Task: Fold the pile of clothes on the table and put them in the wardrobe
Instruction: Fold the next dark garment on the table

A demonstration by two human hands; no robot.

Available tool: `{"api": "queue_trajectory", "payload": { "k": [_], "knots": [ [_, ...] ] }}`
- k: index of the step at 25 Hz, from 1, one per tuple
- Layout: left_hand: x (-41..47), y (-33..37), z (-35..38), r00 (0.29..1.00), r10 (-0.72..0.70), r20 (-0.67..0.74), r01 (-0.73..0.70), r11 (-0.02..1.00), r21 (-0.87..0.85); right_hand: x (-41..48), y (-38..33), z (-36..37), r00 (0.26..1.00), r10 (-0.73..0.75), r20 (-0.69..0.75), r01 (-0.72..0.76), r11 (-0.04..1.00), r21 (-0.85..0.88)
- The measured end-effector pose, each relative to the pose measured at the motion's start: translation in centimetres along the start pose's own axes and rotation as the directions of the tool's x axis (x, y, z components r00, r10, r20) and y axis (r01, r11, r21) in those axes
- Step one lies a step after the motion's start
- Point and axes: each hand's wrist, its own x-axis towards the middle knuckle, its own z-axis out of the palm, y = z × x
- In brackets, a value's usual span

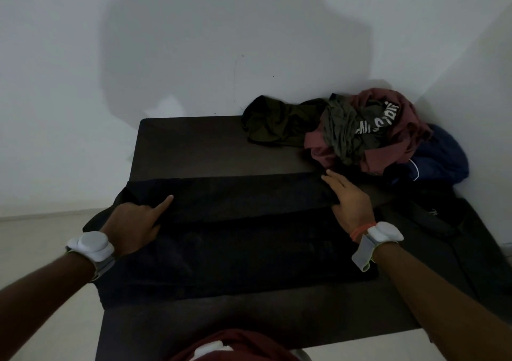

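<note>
A black garment [235, 238] lies spread across the dark table [194, 144], its far strip folded over toward me. My left hand [135, 222] grips the left end of that fold, index finger stretched out along the cloth and the other fingers curled into it. My right hand [349, 197] holds the right end, fingers lying straight on top and the thumb hidden under the fabric. The pile of unfolded clothes [365, 130] sits at the table's far right corner, with maroon, grey-green and printed pieces on top.
An olive garment [277, 122] lies left of the pile, and a navy one [440, 153] lies to its right. Another dark garment [443, 222] covers the table's right side. White walls meet behind the pile. Pale floor [41, 250] lies to the left.
</note>
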Motion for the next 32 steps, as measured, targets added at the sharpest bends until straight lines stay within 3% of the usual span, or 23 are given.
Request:
{"api": "queue_trajectory", "payload": {
  "k": [6,14,21,25,27,29,32],
  "knots": [
    [0.0,1.1,0.6,0.994,-0.091,0.064,0.094,0.995,-0.043,-2.8,1.3,1.4,0.959,0.122,0.257,-0.127,0.992,0.004],
    [1.8,1.5,1.2,0.978,-0.16,0.137,0.163,0.987,-0.011,0.2,0.9,1.2,0.909,0.212,0.358,-0.253,0.965,0.07],
    [1.7,1.6,0.5,0.975,-0.162,0.154,0.164,0.986,-0.002,0.3,1.9,1.7,0.924,0.162,0.347,-0.159,0.987,-0.036],
    [1.3,1.4,0.4,0.984,-0.129,0.124,0.132,0.991,-0.018,1.0,1.0,0.4,0.888,0.223,0.403,-0.104,0.949,-0.298],
    [1.1,1.4,0.6,0.987,-0.131,0.088,0.133,0.991,-0.015,1.3,-1.0,-0.2,0.871,0.169,0.461,-0.037,0.959,-0.283],
    [0.9,1.5,0.8,0.99,-0.127,0.061,0.127,0.992,-0.002,1.0,-3.9,0.1,0.874,0.002,0.486,0.059,0.992,-0.11],
    [0.9,1.9,0.6,0.99,-0.124,0.068,0.124,0.992,0.004,-0.4,-7.3,2.7,0.897,-0.125,0.423,0.125,0.992,0.028]
  ]
}}
